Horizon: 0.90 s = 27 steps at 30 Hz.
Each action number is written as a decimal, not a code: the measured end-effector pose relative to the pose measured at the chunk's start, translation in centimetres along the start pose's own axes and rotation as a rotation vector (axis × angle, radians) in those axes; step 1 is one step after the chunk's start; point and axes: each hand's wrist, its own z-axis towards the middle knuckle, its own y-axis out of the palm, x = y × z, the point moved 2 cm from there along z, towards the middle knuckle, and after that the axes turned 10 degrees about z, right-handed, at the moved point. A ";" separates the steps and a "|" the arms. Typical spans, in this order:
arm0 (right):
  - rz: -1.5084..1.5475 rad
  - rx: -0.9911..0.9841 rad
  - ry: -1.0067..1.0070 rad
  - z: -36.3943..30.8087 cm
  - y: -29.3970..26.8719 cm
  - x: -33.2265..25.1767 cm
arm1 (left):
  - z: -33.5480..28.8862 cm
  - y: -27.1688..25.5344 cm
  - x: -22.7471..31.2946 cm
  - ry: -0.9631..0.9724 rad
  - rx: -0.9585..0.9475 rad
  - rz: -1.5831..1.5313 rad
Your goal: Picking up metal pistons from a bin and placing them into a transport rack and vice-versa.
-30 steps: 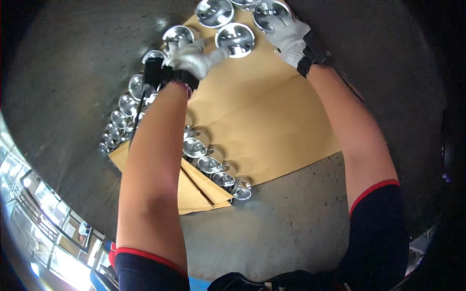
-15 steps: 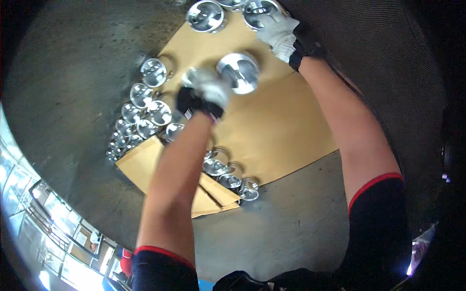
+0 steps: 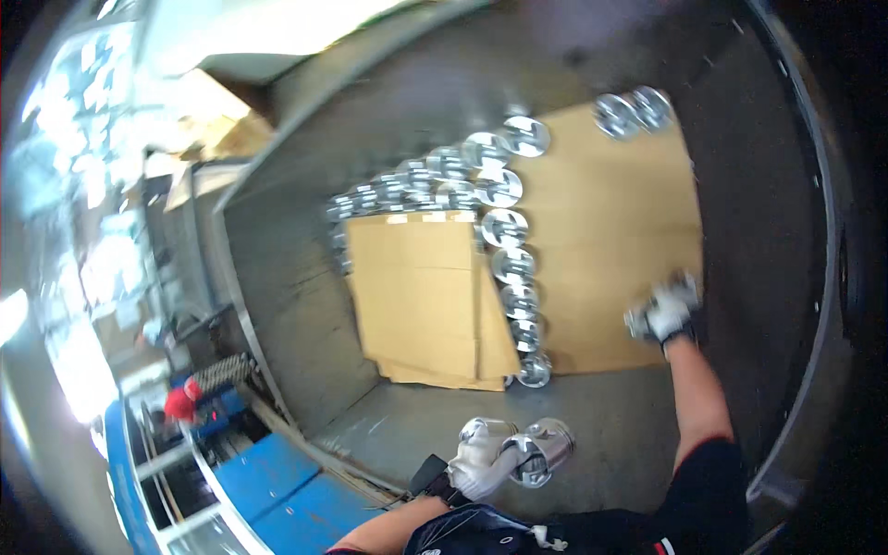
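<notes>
Close to my body, my left hand [image 3: 476, 470], in a white glove, is closed on two shiny metal cup-shaped parts [image 3: 548, 446]. They tilt side by side, one partly behind the fingers. My right hand [image 3: 666, 313], also gloved, is over the right edge of a brown cardboard sheet [image 3: 606, 222]. Its fingers are curled and blurred around shiny metal that looks like the same kind of part, mostly hidden. Several such parts [image 3: 504, 228] stand in rows left of the bare cardboard. Another pair [image 3: 618, 117] sits at its far right corner.
Folded cardboard [image 3: 416, 296] lies inside the rows of parts at the left. A dark-walled bin [image 3: 287, 250] with a raised rim surrounds everything. Beyond its left side are blue panels [image 3: 268, 481] and a person in red [image 3: 182, 400].
The view has swung round and shows more of the bin. My left hand has drawn back toward my body with two metal parts. My right hand has left the far parts and come nearer.
</notes>
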 end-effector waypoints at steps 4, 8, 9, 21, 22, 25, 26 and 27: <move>-1.950 0.003 -0.149 -10.1 -1.8 4.3 | -7.1 -2.4 -2.0 -0.166 0.028 -0.011; -1.871 0.078 -0.401 -21.3 3.7 8.7 | -14.8 -1.4 -6.0 -0.132 0.284 -0.125; -1.778 0.012 -0.452 -25.1 6.9 10.1 | -16.6 -1.1 -7.0 -0.114 0.395 -0.116; -0.908 -0.324 -0.819 -49.2 6.0 24.4 | -29.9 -1.8 -17.5 0.139 0.453 -0.478; -0.852 -0.338 -0.791 -50.7 4.4 26.1 | -30.9 -1.5 -18.5 0.098 0.434 -0.420; -0.572 -0.126 -0.716 -55.3 -2.4 32.4 | -31.7 -0.4 -21.1 0.301 0.400 -0.292; -0.636 0.052 -0.819 -57.2 -3.7 34.3 | -33.7 -1.0 -20.7 0.224 0.343 -0.218; -0.615 0.078 -0.816 -58.3 -5.6 35.9 | -33.8 -1.0 -21.0 0.229 0.245 -0.073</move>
